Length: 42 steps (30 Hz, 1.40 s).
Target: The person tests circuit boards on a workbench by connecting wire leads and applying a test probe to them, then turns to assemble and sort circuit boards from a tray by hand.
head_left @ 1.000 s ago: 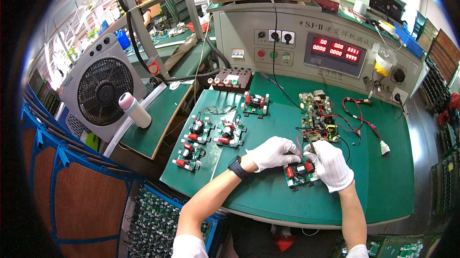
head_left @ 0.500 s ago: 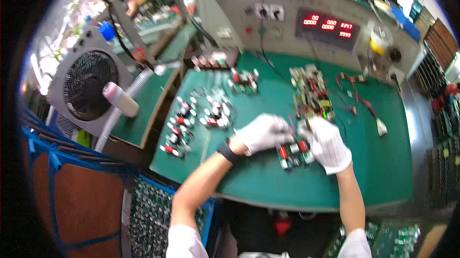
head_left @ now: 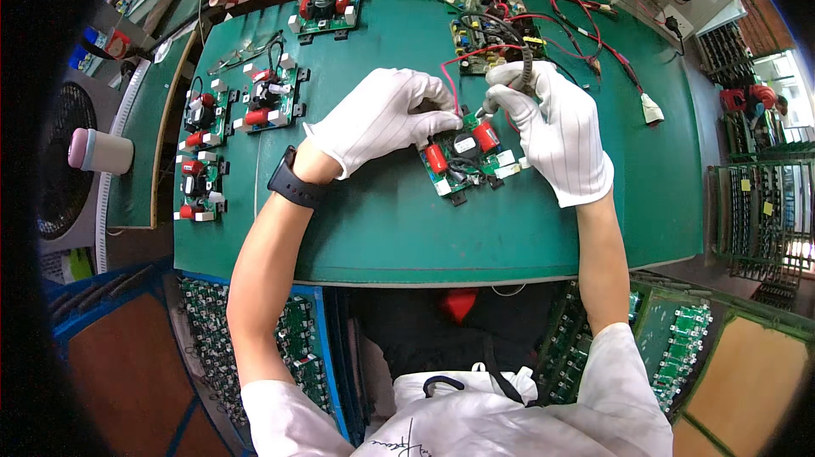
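- I'm looking down on the green worktop (head_left: 382, 228), and the small circuit board (head_left: 465, 146) sits on it, right between the two white-gloved hands, toward the near side.
- Two red cylinders show on that board, with a dark round part between them.
- Here's the left hand (head_left: 395, 113), reaching in from the left: fingers and thumb set narrow, tips at the board's far edge beside the low end of a red wire (head_left: 447, 71). Whether they pinch it, I can't tell.
- Over to the right hand (head_left: 552, 130): its fingers are curled in around a dark slim piece (head_left: 527, 69) that points up and away; I can't make out what it is.
- Just beyond, a larger board (head_left: 486, 31) crowded with parts and wires lies on the far side.
- Off to its right, a red cable ends in a white connector (head_left: 651, 109).
- Well over to the left I count three similar boards (head_left: 270, 99) grouped together, a fourth (head_left: 324, 10) farther back, and a pair of clear glasses (head_left: 246, 54) between.
- Far left, a pink-capped bottle (head_left: 106, 153) stands by a grey fan (head_left: 68, 168).
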Tool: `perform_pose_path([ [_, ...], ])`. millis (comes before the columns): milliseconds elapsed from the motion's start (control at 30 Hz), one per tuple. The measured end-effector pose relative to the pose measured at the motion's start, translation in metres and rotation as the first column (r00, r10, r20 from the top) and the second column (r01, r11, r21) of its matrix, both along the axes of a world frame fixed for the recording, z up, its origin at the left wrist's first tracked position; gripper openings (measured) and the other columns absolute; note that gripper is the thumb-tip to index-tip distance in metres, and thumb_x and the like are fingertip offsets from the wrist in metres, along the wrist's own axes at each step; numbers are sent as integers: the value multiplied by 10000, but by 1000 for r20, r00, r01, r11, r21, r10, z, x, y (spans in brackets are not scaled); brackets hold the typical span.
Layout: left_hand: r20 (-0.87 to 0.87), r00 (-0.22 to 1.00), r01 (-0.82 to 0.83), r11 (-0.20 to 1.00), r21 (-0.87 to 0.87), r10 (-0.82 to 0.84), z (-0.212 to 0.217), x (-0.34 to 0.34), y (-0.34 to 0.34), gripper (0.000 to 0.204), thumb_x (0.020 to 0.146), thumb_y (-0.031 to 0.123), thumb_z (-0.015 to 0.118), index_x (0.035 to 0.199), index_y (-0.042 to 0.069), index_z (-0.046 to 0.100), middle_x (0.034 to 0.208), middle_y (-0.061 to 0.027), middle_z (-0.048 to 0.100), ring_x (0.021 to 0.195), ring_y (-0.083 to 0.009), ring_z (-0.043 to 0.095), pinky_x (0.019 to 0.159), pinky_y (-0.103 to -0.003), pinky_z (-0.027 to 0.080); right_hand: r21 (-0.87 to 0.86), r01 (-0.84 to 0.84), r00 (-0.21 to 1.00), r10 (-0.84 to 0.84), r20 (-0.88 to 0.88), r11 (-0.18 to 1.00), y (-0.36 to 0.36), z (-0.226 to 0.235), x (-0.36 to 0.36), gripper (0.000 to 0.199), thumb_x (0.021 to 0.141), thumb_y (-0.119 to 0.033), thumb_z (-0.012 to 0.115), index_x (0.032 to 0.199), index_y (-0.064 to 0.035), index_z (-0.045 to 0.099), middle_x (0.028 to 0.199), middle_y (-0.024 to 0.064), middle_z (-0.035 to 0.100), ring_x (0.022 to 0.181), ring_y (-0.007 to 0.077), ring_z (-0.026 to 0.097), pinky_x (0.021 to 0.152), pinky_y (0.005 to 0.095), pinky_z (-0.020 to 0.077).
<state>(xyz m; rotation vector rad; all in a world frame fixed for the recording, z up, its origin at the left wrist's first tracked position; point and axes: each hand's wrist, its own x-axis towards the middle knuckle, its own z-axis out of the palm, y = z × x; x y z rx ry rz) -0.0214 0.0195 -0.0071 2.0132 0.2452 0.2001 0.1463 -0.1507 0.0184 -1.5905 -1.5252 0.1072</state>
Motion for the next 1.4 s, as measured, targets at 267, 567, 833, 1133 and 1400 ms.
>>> perform_pose_path([
  [267,15,1000,2,999,35,-2,-1,0,1,258,941,214,785,1010,-27,723,800,-124,721,632,-141,677,621,-316,547,-30,-44,998,45,47,999,2,-2,0,138,929,-60,735,1033,14,680,893,169,705,798,331,698,715,363,558],
  [567,-75,997,0,998,59,5,-4,0,0,213,937,182,786,991,-19,739,818,-119,700,672,-144,661,661,-317,555,-56,-45,998,47,38,997,-3,-5,2,151,918,-56,730,1043,12,683,897,179,696,819,360,694,737,393,559],
  [833,43,998,36,968,250,-48,3,-1,3,250,920,267,777,997,31,742,906,-184,706,838,-356,700,773,-404,556,-41,-28,991,33,130,999,2,15,-9,161,854,1,742,996,1,667,866,161,681,796,362,681,713,418,550],
  [1133,-65,997,58,972,226,-45,-4,1,3,272,939,293,763,1016,34,725,885,-175,694,805,-349,688,733,-408,542,-71,-25,991,34,127,997,7,7,-6,150,890,-35,727,1020,14,668,874,177,682,802,373,674,709,423,544],
  [1400,21,998,42,945,324,-52,-7,2,3,287,933,305,761,1016,31,741,912,-192,693,830,-368,684,737,-428,539,-194,-33,990,58,128,981,19,16,-4,127,950,-96,661,1042,-9,660,915,179,688,863,384,673,761,442,540],
])
